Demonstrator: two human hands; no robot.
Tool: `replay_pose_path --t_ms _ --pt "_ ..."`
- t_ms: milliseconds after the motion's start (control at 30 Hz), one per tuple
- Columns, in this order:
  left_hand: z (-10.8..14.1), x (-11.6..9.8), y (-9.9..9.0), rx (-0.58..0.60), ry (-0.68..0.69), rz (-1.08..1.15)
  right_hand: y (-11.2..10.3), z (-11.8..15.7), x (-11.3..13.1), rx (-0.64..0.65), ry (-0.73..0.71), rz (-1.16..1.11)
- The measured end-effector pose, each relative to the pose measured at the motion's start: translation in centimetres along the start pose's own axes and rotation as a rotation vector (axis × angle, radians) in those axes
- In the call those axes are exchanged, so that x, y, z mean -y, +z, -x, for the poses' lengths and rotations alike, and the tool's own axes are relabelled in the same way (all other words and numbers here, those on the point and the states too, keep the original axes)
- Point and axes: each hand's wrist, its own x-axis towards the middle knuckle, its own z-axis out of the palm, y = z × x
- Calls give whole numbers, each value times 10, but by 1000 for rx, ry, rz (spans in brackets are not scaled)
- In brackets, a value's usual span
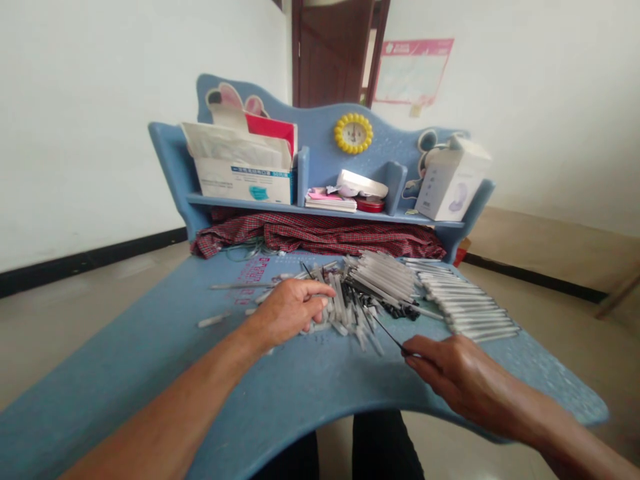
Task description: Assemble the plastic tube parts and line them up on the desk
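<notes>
My left hand reaches into a heap of loose translucent pen caps in the middle of the desk. Its index finger is stretched out and the thumb sits just below, with a small space between them. In my right hand, thumb and fingers close on a thin black pen refill that slants up toward the heap. Behind the heap lies a stack of whitish pen barrels. Small black pen parts are scattered under and beside that stack.
A row of pens lies along the desk's right side. One loose cap rests at the left on the blue desk. Checked cloth is tucked below a shelf holding a mask box and a white box.
</notes>
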Motion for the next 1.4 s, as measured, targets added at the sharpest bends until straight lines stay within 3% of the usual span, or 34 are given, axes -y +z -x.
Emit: replay_pose_path --t_ms 200,467,767,900,1100,1300,1400 --pt "1 0 0 4 4 -11 12 1 18 58 -17 -128" --pt "2 0 1 -12 3 -34 24 -22 37 -2 73 -293" --pt "4 1 1 -13 30 -53 30 -39 37 -59 142 -276" --pt "3 2 1 -16 47 -63 32 -45 39 -12 200 -339" --pt "3 1 -1 -43 57 -109 36 -52 41 -86 178 -308" --pt "1 4 -2 -64 54 -132 43 -58 39 -22 216 -422" --pt "1 5 -2 -77 79 -207 42 -61 38 -49 202 -414"
